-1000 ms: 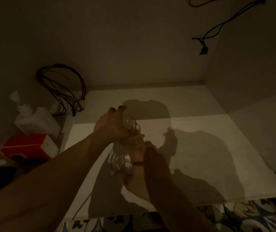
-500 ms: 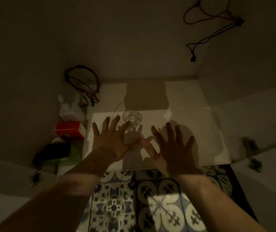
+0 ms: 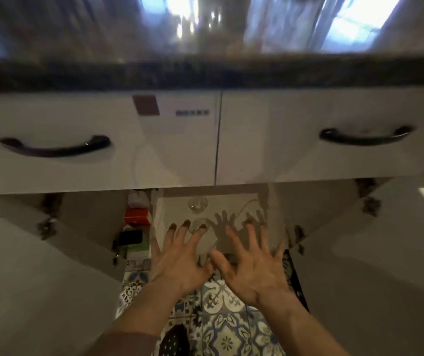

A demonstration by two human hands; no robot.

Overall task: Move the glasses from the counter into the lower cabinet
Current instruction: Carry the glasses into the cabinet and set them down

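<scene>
- Left hand point(image 3: 180, 263) is empty, fingers spread wide, palm down, held in front of the open lower cabinet point(image 3: 231, 201)
- Right hand point(image 3: 254, 273) is likewise empty and splayed, just beside the left one, thumbs nearly touching
- 2 glasses point(image 3: 197, 204) sit on the pale cabinet floor, 1 behind the other; the nearer is partly hidden behind the left fingertips, and whether a fingertip touches it cannot be told
- Both hands cast finger shadows on the cabinet floor to the right of the glasses
- At the cabinet's left side stand a red box point(image 3: 137, 217), a white bottle point(image 3: 139, 197) behind it, and a dark item point(image 3: 130, 237) on something green in front
- Above the opening are 2 white drawer fronts point(image 3: 308, 160), each with a dark curved handle point(image 3: 55, 146), under a dark countertop edge point(image 3: 205, 73)
- Cabinet doors point(image 3: 51, 265) stand open to either side
- Patterned floor tiles point(image 3: 221, 317) lie below the wrists
- The top of the view is blurred
</scene>
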